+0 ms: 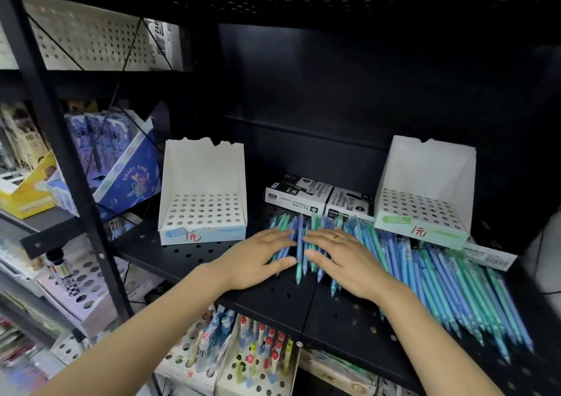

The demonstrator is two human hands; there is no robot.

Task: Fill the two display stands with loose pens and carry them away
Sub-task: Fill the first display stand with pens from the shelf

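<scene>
Two white cardboard display stands with perforated tops stand on a black shelf (194,259): the left stand (202,195) and the right stand (425,195), both with empty holes. A wide heap of loose blue and green pens (440,277) lies across the shelf between and in front of them. My left hand (258,259) and my right hand (346,262) rest flat with straight fingers on the left end of the heap, a few pens (300,244) between them.
Boxes of permanent markers (315,197) lie behind the pens. A black upright post (69,165) stands at the left, with blue cartons (121,165) beyond it. Filled pen stands (255,356) sit on the shelf below.
</scene>
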